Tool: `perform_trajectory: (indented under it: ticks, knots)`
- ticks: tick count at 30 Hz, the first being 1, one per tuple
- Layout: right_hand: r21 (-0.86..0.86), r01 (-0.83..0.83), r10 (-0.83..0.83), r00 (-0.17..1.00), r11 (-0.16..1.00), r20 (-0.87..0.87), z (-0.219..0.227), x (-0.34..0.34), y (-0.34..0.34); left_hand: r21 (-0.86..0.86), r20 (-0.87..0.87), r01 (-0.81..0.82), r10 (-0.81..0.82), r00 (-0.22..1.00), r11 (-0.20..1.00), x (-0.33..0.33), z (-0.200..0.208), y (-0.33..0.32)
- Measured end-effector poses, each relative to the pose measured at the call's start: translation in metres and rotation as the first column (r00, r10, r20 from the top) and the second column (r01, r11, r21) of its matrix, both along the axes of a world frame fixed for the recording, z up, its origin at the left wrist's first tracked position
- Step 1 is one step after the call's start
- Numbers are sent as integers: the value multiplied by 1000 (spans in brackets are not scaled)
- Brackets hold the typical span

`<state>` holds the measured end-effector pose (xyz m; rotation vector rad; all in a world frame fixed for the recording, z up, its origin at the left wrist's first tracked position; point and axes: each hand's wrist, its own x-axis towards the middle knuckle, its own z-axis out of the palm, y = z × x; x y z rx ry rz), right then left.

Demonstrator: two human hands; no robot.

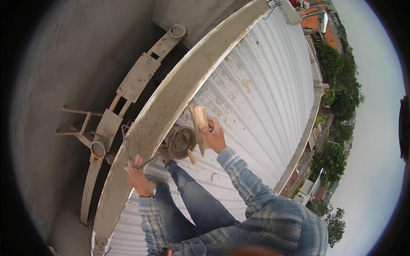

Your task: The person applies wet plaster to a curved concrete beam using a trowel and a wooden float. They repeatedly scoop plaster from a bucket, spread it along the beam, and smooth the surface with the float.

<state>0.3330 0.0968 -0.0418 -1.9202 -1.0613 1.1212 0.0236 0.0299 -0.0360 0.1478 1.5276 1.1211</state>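
My right hand (pixel 215 135) is wrapped round the wooden handle of a plastering float (pixel 197 123), its flat blade on edge above the metal roof. At the wall, my left hand (pixel 139 178) has its fingers closed at a bent metal rod (pixel 150 161), which curves over the wall's top. Wet grey mortar covers that long curved wall top (pixel 171 100). Between my hands stands a bucket (pixel 173 150) of mortar (pixel 180 138), from which the wooden handle of a trowel (pixel 191 157) sticks out. My feet are beside the bucket, on the roof.
Ribbed white roofing (pixel 256 81) slopes away to the right, spotted with mortar. Left of the wall is a drop with plank scaffolding (pixel 139 77), carrying two round containers, one a bucket (pixel 98 149). Trees (pixel 331 162) and houses lie beyond the roof's edge.
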Motion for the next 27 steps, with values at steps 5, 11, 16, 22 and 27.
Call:
perform_trajectory:
  ticks: [5,11,16,22,27]
  knots:
    - [-191,99,-79,991,976,109,31,89,-51,177,-166,239,-210,964,955,54,-10,44]
    - [-345,116,-195,960,931,-203,39,75,-147,12,-466,508,-445,765,861,113,4,91]
    - [-390,-265,140,937,882,-320,11,-33,-160,337,-426,281,-120,897,899,66,-23,46]
    - [-43,-648,647,752,761,125,2,-158,-66,85,-439,-80,110,892,993,-72,2,-116]
    - [34,-621,556,724,783,407,-28,-205,9,-273,-515,-155,-9,857,949,-182,20,-324]
